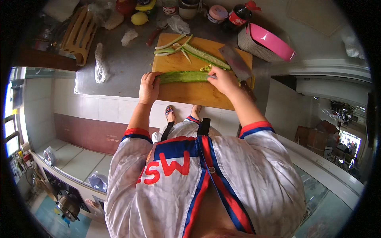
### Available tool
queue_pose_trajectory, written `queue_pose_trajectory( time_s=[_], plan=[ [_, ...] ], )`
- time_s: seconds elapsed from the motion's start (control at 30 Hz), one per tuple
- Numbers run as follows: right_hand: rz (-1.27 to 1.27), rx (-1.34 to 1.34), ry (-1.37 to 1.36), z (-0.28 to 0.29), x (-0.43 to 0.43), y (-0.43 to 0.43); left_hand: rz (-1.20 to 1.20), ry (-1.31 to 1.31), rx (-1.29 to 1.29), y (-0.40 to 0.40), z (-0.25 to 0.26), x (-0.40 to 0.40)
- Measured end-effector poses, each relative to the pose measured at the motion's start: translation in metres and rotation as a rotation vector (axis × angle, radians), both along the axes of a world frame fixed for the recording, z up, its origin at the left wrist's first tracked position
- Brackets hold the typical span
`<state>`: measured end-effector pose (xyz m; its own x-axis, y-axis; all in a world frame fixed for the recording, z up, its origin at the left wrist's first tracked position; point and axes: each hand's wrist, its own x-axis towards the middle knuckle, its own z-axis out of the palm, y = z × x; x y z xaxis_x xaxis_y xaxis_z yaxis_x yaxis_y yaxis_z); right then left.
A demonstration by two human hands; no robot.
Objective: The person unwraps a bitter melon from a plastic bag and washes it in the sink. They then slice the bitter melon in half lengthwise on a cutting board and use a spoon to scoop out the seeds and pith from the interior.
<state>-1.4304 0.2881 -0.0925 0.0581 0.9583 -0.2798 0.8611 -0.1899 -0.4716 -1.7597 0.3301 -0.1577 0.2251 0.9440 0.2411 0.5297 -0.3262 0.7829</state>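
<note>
A long green vegetable half (183, 77), perhaps a cucumber or gourd, lies crosswise on a wooden cutting board (190, 93). My left hand (149, 87) grips its left end. At the right end, my right hand (224, 79) is closed around a small metal utensil (212, 76), mostly hidden by the fingers. Just behind that hand is a little heap of yellow-green pulp (206, 68). Another half (205, 56) rests farther back, its pale inside showing. Cut strips (166, 50) lie at the board's back left. A cleaver (236, 62) lies on the right, its handle partly behind my right forearm.
Behind the board are a red-handled knife (154, 36), a plastic bag (178, 24), a lemon (139, 18) and a cola bottle (238, 16). A pink basin (271, 40) leans in a woven basket (256, 47) at back right. Left stands a slotted rack (78, 35).
</note>
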Motion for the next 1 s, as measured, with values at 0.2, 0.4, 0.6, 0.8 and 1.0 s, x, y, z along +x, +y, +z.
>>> queue_pose_trajectory(
  time_s=[0.2,0.4,0.6,0.8,1.0],
  plan=[
    [-0.03,-0.018,-0.002,0.01,0.01,-0.008,0.009,0.043,0.033,0.003,-0.005,-0.003],
    [0.001,0.049,0.038,0.025,0.01,-0.005,0.01,0.025,-0.034,0.0,-0.004,-0.003],
    [-0.018,0.028,0.006,-0.003,0.014,-0.007,-0.018,0.044,0.006,0.004,-0.003,-0.001],
    [-0.089,0.074,0.05,0.013,0.011,-0.011,-0.004,0.04,-0.023,0.005,0.001,-0.003],
    [-0.137,0.019,0.006,0.006,0.023,-0.022,-0.092,0.47,0.114,0.013,0.034,0.016]
  ],
)
